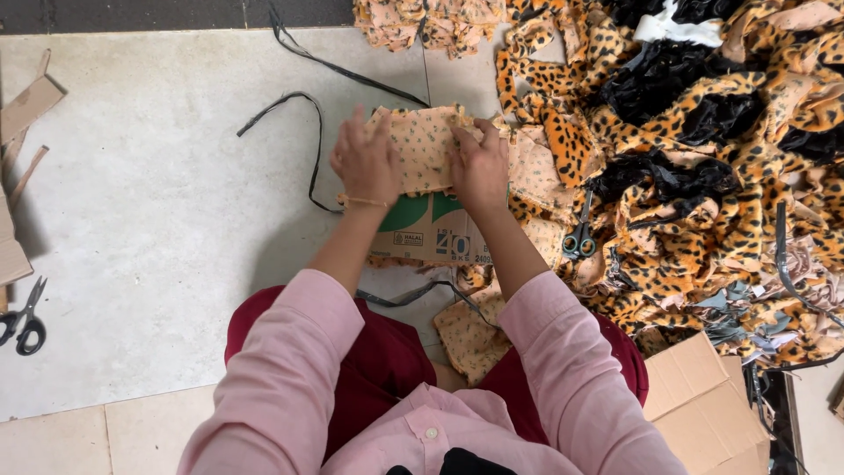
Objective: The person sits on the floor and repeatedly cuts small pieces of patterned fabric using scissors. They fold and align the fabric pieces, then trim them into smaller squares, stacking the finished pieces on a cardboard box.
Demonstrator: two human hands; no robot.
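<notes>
Peach spotted fabric piece, long axis running left to right at upper centre, is pinched closed at its ends by left hand and right hand above a cardboard box.

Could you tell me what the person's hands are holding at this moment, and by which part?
Both hands hold a peach spotted fabric piece on a cardboard piece: the left hand at its left edge, the right hand at its right edge.

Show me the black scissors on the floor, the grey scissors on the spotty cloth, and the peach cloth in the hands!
Black-handled metal scissors (24,322), head view, on the handles.
Grey-handled scissors (579,236), head view, on the handles.
Peach dotted fabric piece (424,148), head view, on its middle between the hands.
</notes>
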